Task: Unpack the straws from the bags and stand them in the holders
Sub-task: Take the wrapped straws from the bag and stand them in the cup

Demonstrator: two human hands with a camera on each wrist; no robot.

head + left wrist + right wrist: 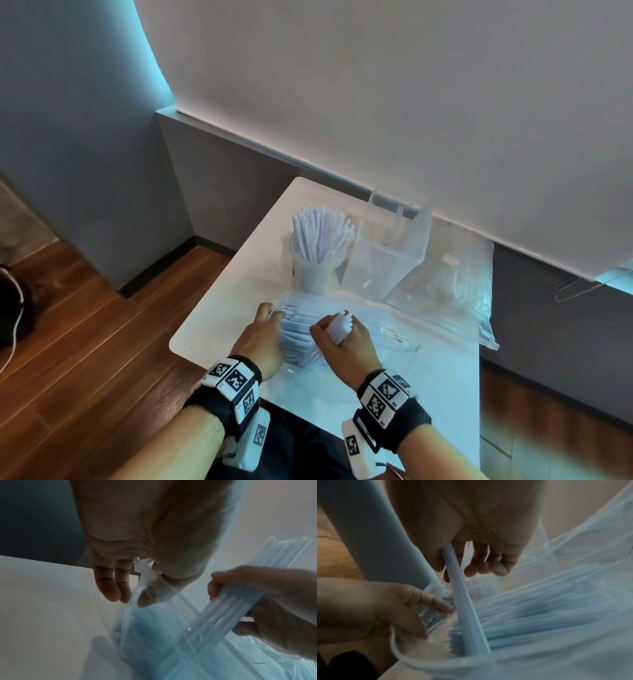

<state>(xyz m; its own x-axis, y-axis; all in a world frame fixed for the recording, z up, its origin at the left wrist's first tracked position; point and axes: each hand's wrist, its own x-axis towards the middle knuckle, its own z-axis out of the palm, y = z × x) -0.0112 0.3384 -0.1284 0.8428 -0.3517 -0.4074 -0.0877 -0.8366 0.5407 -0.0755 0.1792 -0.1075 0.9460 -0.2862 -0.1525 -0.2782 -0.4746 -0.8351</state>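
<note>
A clear plastic bag (376, 325) packed with white wrapped straws (296, 329) lies on the white table (219, 318). My left hand (263, 337) pinches the bag's open edge (144, 573) at its left end. My right hand (346, 339) grips a small bundle of straws (339, 325), partly drawn out of the bag (556, 635); the bundle (464, 608) runs down from my curled fingers (481, 566). Behind stand a round clear cup (311, 270) full of upright straws (320, 236) and a square clear holder (383, 260) that looks nearly empty.
A second crumpled clear bag (452, 284) lies at the table's back right, against the wall. The table's left edge drops to a wooden floor (85, 342). A grey partition (219, 192) stands behind the table's left corner.
</note>
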